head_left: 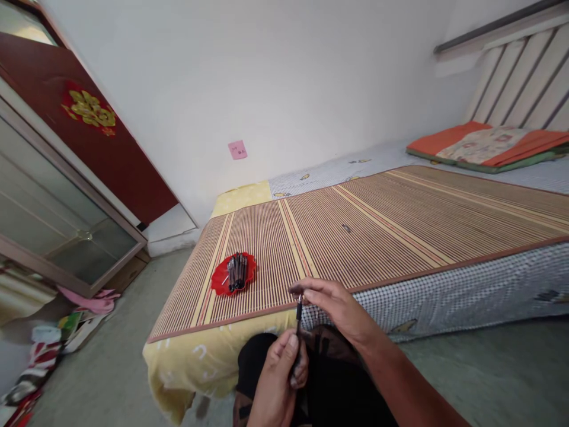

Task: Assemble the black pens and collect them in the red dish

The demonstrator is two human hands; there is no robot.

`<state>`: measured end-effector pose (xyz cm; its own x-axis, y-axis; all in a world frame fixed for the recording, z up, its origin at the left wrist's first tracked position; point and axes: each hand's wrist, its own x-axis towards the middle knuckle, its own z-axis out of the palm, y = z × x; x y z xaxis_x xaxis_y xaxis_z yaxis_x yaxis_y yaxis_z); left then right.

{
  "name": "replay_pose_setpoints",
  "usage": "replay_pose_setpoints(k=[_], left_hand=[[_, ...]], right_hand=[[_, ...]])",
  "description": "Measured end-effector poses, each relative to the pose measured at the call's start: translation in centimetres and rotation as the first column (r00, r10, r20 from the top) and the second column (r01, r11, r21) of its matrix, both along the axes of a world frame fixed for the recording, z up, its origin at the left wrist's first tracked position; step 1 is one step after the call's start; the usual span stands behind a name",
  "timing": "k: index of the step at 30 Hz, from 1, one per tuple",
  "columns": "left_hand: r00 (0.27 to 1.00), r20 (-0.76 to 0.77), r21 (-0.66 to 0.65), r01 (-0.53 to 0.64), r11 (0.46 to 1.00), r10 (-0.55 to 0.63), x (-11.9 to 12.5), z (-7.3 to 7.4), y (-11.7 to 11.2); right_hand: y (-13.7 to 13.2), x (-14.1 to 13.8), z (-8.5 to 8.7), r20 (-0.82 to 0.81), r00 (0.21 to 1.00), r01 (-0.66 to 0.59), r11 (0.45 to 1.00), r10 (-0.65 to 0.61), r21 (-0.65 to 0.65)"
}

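Observation:
My left hand (284,362) is closed around the barrel of a black pen (299,314), which stands nearly upright with its pale tip upward. My right hand (335,302) is just above, thumb and fingers bent together at the pen's tip. Something dark shows at those fingertips, too small to make out. Ahead and to the left, a red scalloped dish (216,281) lies on the striped mat, with a bundle of several dark pens (237,271) in it.
The striped bamboo mat (377,219) covers most of a bed in front of my knees. A small dark item (346,228) lies on it. A folded orange cloth (475,142) is at the far right. Clothes and papers (80,323) sit by the glass-panelled door at left.

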<state>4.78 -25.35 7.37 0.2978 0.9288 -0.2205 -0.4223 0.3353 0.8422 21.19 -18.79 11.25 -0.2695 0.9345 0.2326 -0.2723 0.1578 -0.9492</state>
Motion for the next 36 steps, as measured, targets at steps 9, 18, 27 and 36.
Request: replay_pose_setpoints(k=[9,18,27,36], left_hand=[[1.0,-0.011,0.005,-0.003,1.0,0.003,0.0,-0.2,-0.1],[1.0,-0.017,0.005,0.0,1.0,0.0,0.1,-0.2,0.0],[1.0,0.004,-0.002,-0.008,1.0,0.008,-0.1,-0.5,0.0],[0.995,-0.066,0.013,-0.07,0.997,0.071,-0.1,-0.8,0.0]], right_hand=[[0.6,-0.2,-0.9,0.009,0.998,0.066,0.996,-0.066,-0.061],[0.2,0.0,-0.4,0.02,1.0,0.002,1.0,-0.002,0.005],[0.6,-0.2,-0.8,0.035,0.998,0.046,0.998,-0.045,-0.039],[0.4,-0.5,-0.7,0.075,0.997,0.022,1.0,-0.021,-0.006]])
